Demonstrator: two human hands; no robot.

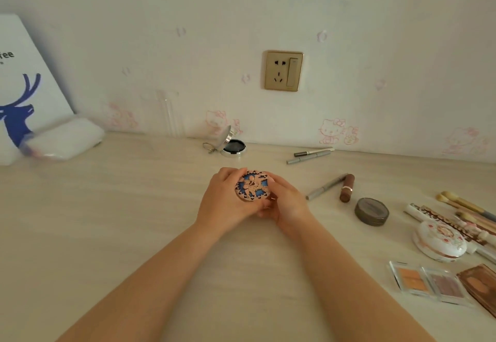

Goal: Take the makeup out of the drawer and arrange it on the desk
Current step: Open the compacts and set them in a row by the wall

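At the centre of the frame both hands meet around a round compact with a blue and rose-gold patterned lid, held tilted above the desk. The left hand curls round its left and lower edge, and the right hand grips its right side, so the two hands touch each other below it. Just above them, near the wall, an open silver compact sits with its lid raised and a dark pan showing. To its right two pencils lie side by side close to the wall. Right of the hands lie a grey pen and a brown lipstick, nearly touching at their upper ends, and lower right of those a closed dark round compact. At the right edge of the frame are brushes, a patterned long box, and a white round case with floral print resting against it. In the lower right two clear palettes lie next to each other beside a brown palette. In the upper left a white bag with a blue deer leans on the wall, with a white pack in front. A gold socket is on the wall above the hands.
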